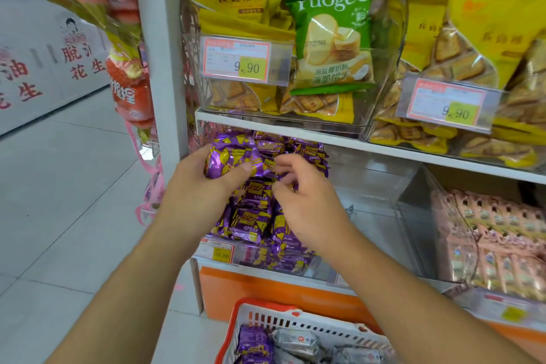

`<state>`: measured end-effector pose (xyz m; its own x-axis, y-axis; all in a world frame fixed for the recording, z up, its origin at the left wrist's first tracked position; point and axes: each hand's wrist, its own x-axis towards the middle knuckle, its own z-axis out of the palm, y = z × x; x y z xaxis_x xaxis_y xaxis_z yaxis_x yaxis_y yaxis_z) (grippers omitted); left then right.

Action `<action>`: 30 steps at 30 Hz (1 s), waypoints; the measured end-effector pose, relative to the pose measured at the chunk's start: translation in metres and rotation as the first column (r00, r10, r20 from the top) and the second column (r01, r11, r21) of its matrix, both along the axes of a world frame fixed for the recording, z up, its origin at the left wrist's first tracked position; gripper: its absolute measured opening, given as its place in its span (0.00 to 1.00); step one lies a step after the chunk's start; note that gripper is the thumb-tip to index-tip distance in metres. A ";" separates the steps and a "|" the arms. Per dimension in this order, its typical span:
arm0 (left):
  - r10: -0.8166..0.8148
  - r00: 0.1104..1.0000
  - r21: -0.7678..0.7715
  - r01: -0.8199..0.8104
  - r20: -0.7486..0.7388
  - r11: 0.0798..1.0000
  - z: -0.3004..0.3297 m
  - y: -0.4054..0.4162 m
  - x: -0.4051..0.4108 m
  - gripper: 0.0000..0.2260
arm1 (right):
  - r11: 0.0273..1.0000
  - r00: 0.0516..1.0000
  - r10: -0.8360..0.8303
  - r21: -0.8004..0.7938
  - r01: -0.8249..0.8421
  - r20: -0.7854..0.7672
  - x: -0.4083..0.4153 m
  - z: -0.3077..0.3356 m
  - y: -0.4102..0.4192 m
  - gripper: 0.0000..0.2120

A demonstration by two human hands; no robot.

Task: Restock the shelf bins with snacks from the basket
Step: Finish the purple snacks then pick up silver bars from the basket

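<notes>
While our left hand (206, 179) grips a purple snack pack (229, 161) over the clear shelf bin (381, 186), fingers and thumb curled round it, our right hand (298, 201) sits just beside, its grip pinching the wrapper edge of another purple pack; exact contact is hard to read. More purple packs (251, 219) fill the bin. Below, the orange-rimmed basket (283, 319) holds purple and silver packs.
</notes>
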<state>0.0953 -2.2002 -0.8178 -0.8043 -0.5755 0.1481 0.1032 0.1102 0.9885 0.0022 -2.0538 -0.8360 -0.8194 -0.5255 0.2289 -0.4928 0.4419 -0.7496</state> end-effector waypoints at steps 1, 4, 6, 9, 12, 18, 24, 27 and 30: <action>-0.045 0.999 0.024 0.045 -0.001 0.999 0.002 0.002 0.002 0.06 | 0.996 0.991 0.016 -0.085 -0.005 0.136 0.001 0.003 -0.001 0.15; -0.218 0.976 0.118 0.219 -0.017 0.969 0.005 0.007 0.007 0.09 | 0.965 0.949 0.082 -0.262 0.000 0.304 0.002 0.007 -0.002 0.08; -0.296 0.955 0.191 0.295 -0.026 0.936 0.007 0.006 0.010 0.11 | 0.932 0.928 0.117 -0.361 0.021 0.354 0.005 0.008 0.001 0.08; -0.269 0.963 0.287 0.266 -0.032 0.920 0.009 0.001 0.012 0.11 | 0.898 0.895 0.143 -0.435 0.061 0.423 0.007 0.009 0.006 0.10; -0.171 0.985 0.317 0.166 -0.010 0.934 0.007 -0.004 0.011 0.10 | 0.885 0.875 0.136 -0.454 0.103 0.464 0.005 0.010 0.011 0.12; -0.065 0.995 0.262 0.044 0.073 0.964 0.005 -0.007 0.008 0.09 | 0.857 0.829 0.192 -0.501 0.120 0.526 0.007 0.013 0.011 0.20; -0.174 0.976 0.272 0.133 0.131 0.953 0.004 -0.009 0.009 0.12 | 0.888 0.818 0.283 -0.459 -0.026 0.501 0.016 0.013 0.002 0.36; -0.141 0.978 0.267 0.097 0.153 0.959 0.003 -0.015 0.010 0.12 | 0.947 0.891 0.228 -0.302 -0.110 0.392 0.012 0.011 -0.002 0.32; -0.100 0.980 0.184 0.067 0.175 0.981 0.005 -0.018 0.012 0.13 | 0.962 0.904 0.228 -0.224 -0.153 0.361 0.010 0.015 0.001 0.26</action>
<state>0.1068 -2.2187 -0.8123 -0.8545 -0.5090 -0.1032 -0.0793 -0.0685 0.9945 0.0119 -2.0528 -0.8214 -0.7515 -0.6590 0.0294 -0.2148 0.2024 -0.9555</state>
